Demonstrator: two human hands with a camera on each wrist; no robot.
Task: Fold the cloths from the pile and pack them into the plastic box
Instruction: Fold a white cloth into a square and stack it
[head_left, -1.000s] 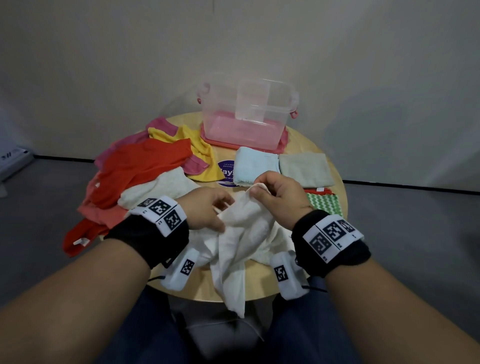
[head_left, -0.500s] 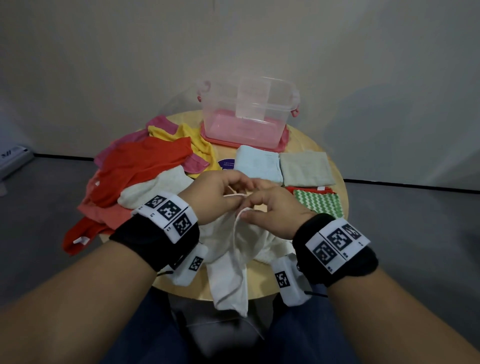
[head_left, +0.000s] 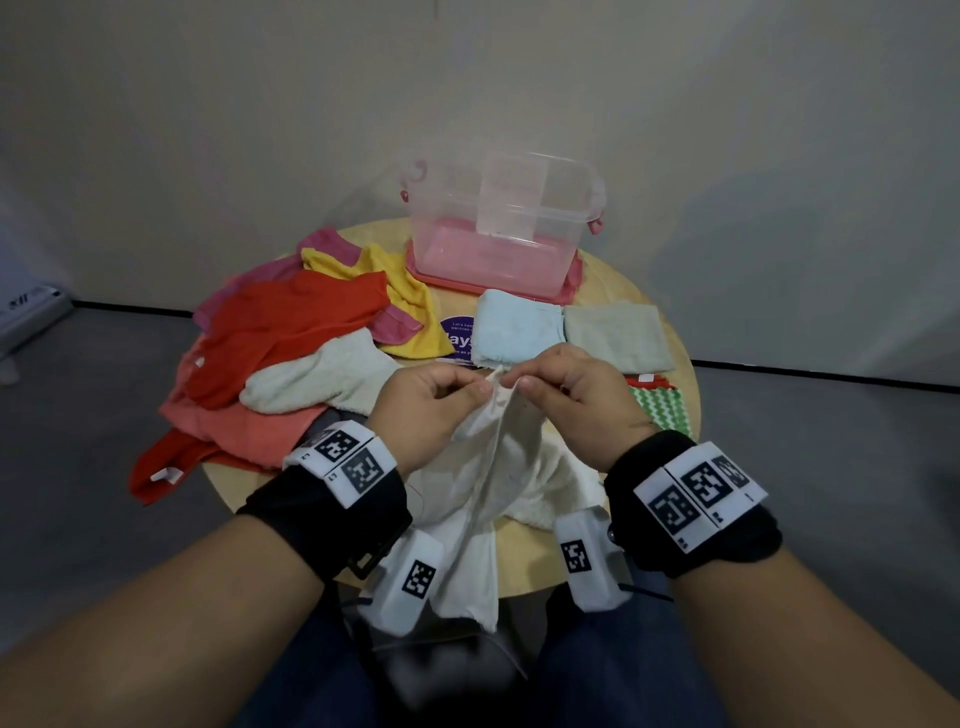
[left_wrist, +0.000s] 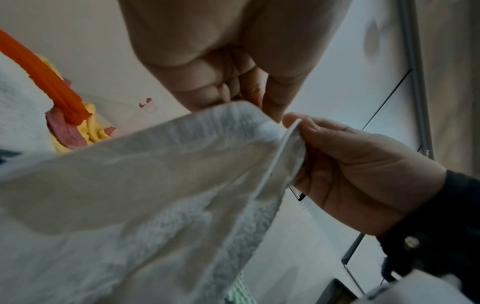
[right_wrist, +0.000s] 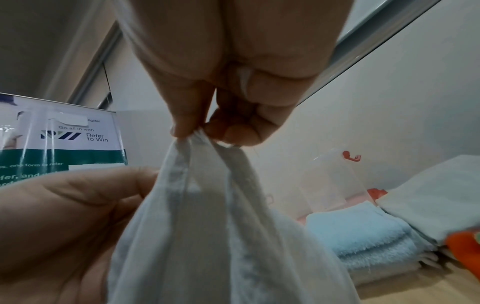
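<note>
Pinching white terry cloth (head_left: 488, 467), both hands' fingers (head_left: 470, 387) gather its hemmed edge.

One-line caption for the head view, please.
Both hands, left hand and right hand, pinch one white cloth's top edge before the clear plastic box.

White cloth (head_left: 488, 467) corner now raised.
</note>
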